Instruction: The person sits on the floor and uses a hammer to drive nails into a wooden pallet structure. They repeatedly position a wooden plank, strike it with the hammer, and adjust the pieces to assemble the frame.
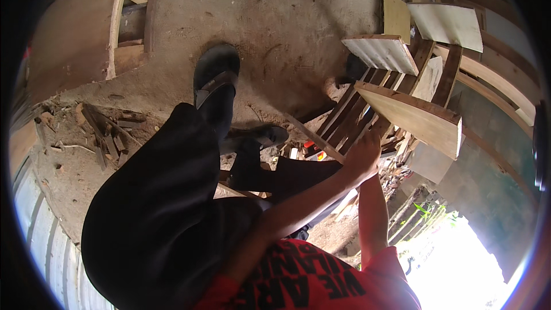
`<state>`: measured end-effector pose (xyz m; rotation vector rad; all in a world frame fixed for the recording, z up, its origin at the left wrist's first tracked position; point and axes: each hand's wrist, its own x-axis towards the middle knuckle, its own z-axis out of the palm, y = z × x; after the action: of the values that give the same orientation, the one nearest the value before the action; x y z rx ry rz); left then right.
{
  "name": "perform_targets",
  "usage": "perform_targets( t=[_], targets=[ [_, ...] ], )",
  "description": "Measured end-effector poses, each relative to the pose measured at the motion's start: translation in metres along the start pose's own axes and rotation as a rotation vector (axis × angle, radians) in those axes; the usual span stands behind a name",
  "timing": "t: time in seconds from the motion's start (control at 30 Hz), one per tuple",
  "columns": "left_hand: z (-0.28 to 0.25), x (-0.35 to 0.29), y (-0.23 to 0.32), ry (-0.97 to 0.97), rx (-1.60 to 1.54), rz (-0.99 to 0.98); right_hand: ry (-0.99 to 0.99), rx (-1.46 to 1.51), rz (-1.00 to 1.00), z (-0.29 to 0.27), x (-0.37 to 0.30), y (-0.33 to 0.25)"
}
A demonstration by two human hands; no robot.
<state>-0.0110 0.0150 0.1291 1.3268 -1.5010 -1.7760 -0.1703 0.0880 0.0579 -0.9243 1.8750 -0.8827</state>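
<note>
My left hand (360, 156) reaches across to the right, to the near end of the dark wooden slats (350, 116). Its fingers look curled and closed, but what they hold is hidden. My right hand (372, 177) meets it there and is mostly covered, so its fingers do not show. A long thin wooden strip (314, 136) runs up to the left hand; I cannot tell whether it is gripped. Just beyond the hands, a pale board (414, 116) with a brown edge stands tilted against the slats.
More pale boards (381, 53) stand along the slats at the right. A large brown wooden panel (74, 28) is at the far left. Wood scraps (109, 132) litter the dirt floor (281, 28). Corrugated metal (49, 241) lines the lower left. My black-trousered legs (172, 178) stretch forward.
</note>
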Motion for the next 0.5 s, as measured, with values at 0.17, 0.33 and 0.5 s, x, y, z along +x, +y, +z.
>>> perform_targets(
  t=[0.17,0.33,0.5],
  targets=[
    [-0.005,-0.001,-0.001,-0.012,-0.042,0.003,-0.324,0.168,-0.069,-0.020,0.015,0.011],
    [-0.005,-0.001,-0.008,0.008,-0.047,0.022,-0.372,0.971,-0.112,0.037,0.002,-0.011],
    [-0.019,-0.003,-0.018,-0.002,-0.091,0.106,-0.186,0.523,0.149,0.032,0.015,-0.012]
  ],
)
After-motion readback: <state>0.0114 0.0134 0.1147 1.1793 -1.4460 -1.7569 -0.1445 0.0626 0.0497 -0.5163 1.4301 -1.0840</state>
